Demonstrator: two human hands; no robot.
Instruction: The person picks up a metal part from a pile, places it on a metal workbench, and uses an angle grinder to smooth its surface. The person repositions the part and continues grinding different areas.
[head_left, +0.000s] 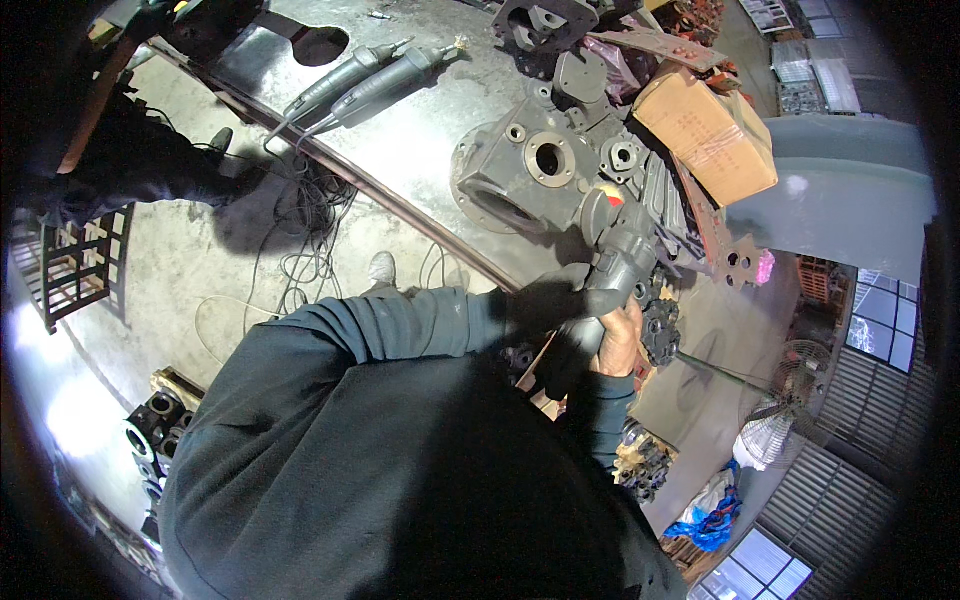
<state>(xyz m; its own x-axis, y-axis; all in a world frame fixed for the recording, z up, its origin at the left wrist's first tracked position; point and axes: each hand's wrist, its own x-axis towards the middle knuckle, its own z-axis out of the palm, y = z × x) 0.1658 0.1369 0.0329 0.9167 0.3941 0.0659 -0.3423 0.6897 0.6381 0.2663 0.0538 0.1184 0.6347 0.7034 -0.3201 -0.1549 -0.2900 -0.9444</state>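
Observation:
A handheld angle grinder (626, 259) is held between my two hands, its round head beside a grey cast-metal housing (499, 161). My bare right hand (619, 337) is closed around the grinder's lower body. From the left comes my left hand (551, 296), dark with shadow or a glove, its fingers wrapped on the tool. The housing has a round flanged opening and a larger oval one, and rests on a metal worktable (450, 105). A disc at the grinder's head sits close to the casting; whether they touch is unclear.
Two straight grinders (390, 82) lie near the table edge, above tangled cables (307, 210) on the floor. Castings and a cardboard box (705, 135) crowd the far side. Another person's leg (165, 165) is at left, near a metal crate (82, 262). A fan (787, 405) stands right.

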